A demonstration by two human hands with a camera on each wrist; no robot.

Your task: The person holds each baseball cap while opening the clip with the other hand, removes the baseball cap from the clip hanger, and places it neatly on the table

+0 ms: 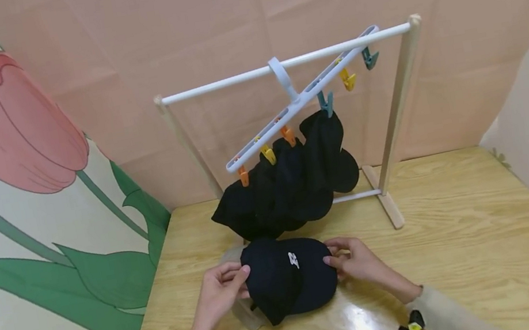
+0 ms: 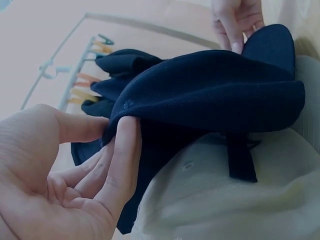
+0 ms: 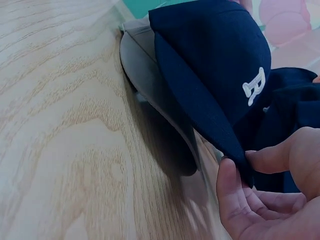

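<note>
A navy baseball cap [image 1: 309, 274] with a white letter on its front is held between both hands above the table. My left hand [image 1: 222, 290] pinches the edge of its crown, seen closely in the left wrist view. The brim's edge is pinched between thumb and fingers of my right hand [image 1: 356, 259]. Beneath the navy cap lies a beige cap [image 2: 185, 200], mostly hidden in the head view. Just behind, several dark caps [image 1: 289, 184] hang in a row from clips on a pale blue hanger [image 1: 296, 104].
The hanger hooks over the white bar [image 1: 344, 46] of a wooden-legged stand [image 1: 397, 108]. Toward its right end are a yellow clip [image 1: 347, 78] and a dark green clip [image 1: 370, 58] with nothing in them. Wood-grain tabletop [image 1: 477, 246] extends right of the stand.
</note>
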